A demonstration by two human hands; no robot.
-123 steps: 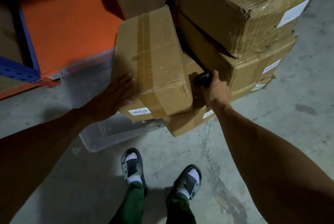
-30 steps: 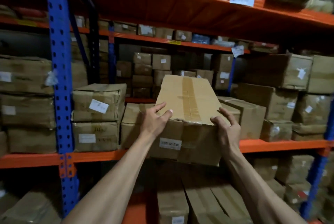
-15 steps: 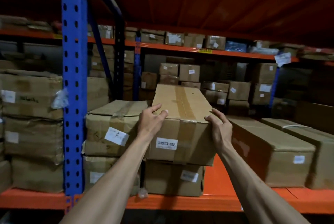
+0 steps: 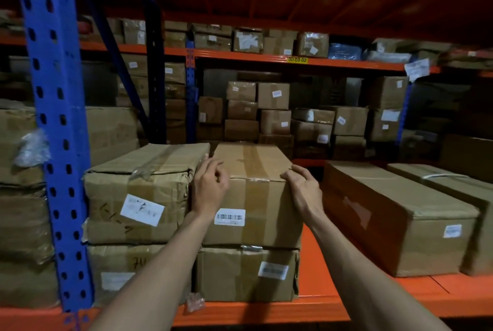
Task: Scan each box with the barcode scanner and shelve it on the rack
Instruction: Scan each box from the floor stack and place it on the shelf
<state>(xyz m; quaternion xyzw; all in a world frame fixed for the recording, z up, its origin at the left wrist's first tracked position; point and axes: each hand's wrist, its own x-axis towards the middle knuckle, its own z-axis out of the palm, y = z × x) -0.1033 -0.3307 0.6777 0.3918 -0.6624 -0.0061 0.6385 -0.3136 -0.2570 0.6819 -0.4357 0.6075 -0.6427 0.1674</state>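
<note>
Box (image 4: pixel 253 192), the taped cardboard carton being shelved, is sitting on top of a lower carton (image 4: pixel 245 274) on the orange rack shelf (image 4: pixel 373 301), its barcode label (image 4: pixel 229 216) facing outward. Nearest the camera, both forearms are reaching in. The left hand (image 4: pixel 209 189) is resting against the box's left front corner, its fingers (image 4: pixel 213 168) loosely curled and apart, not clamping anything that I can see. The right hand (image 4: pixel 302 188) is lying over the right top edge, its fingers spread and relaxed. To finish well, I judge the palms should be pressing squarely on the front face, nudging the box flush with the one beneath and keeping the label readable. Cardboard here is looking matte and brown, with glossy tape running down the middle. Just beside it, a crumpled, tape-wrinkled carton (image 4: pixel 138 192) is touching its left side. Farther right, long flat cartons (image 4: pixel 400 213) are lying apart. Beyond, stacked small boxes (image 4: pixel 266 112) are filling the far racks.
</note>
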